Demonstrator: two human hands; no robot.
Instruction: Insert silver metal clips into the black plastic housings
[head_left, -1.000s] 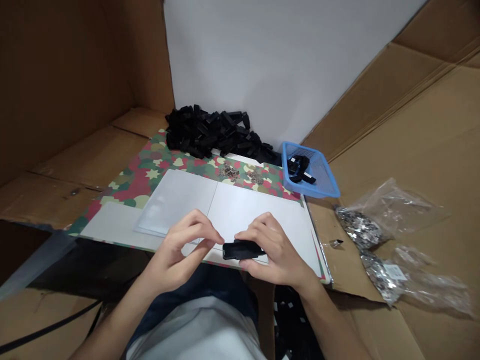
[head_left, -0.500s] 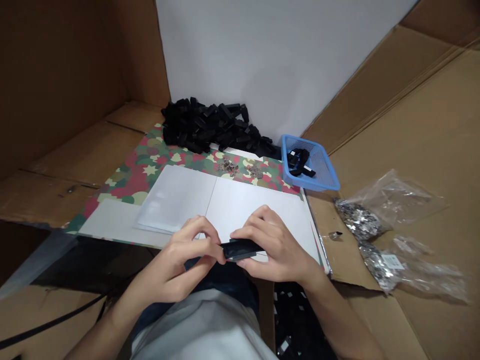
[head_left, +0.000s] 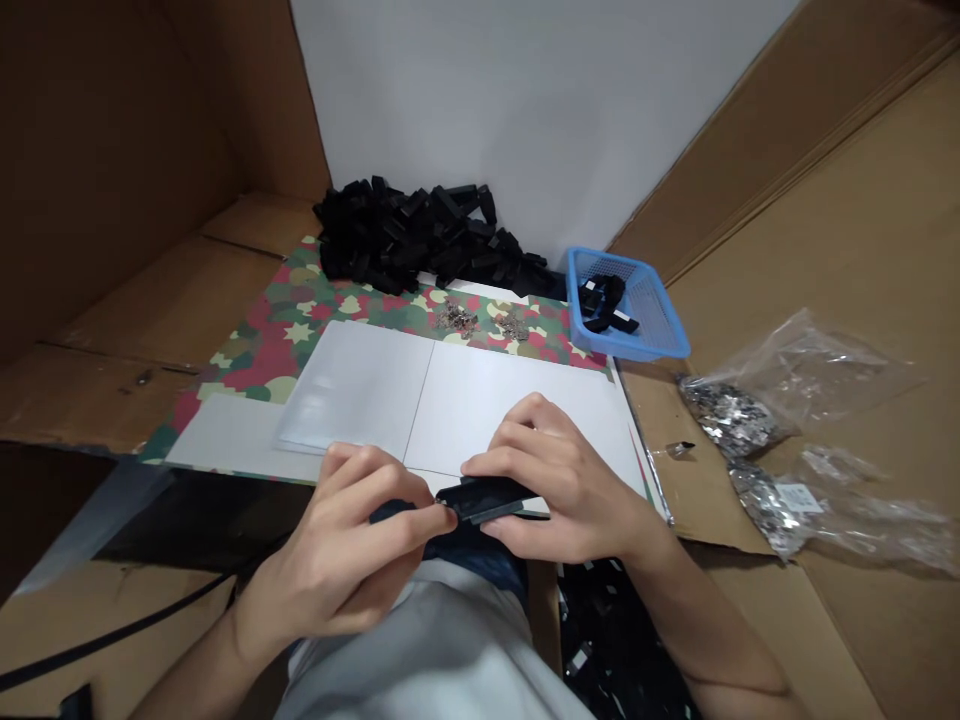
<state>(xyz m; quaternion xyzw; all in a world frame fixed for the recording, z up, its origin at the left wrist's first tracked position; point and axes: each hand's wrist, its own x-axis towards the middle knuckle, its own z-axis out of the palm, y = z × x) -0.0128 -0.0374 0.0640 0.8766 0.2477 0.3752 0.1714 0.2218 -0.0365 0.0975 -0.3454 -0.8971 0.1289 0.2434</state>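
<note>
where we hold the black casing (head_left: 484, 497): low before us at the tabletop's near edge, between our two hands, its right end hidden by our fingers.

our right hand (head_left: 551, 485): closed around the casing, fingers over the far side, thumb under the near side.

our left hand (head_left: 352, 540): fingers bent, thumb and forefinger drawn nearly together at the casing's left end; a bright speck (head_left: 442, 501) shows there, too small for us to name, and we cannot tell whether we pinch it.

white sheet (head_left: 517, 390): flat on the tabletop beyond our hands, crossed by thin dark lines, with a glossy clear sheet (head_left: 360, 380) over its left part.

patterned tabletop (head_left: 300, 335): red, green and cream blotches.

two little metal heaps (head_left: 457, 318): side by side past the white sheet.

black pile (head_left: 412, 235): many dark oblong pieces against the white wall (head_left: 525, 100).

blue basket (head_left: 637, 350): at our far right corner, several black pieces (head_left: 604, 300) inside.

clear bags (head_left: 727, 415): two on the cardboard (head_left: 885, 260) to our right, filled with shiny metal bits, the nearer bearing a white label (head_left: 799, 498).

beside our lap: more black parts (head_left: 615, 640) heaped below, on our right.
</note>
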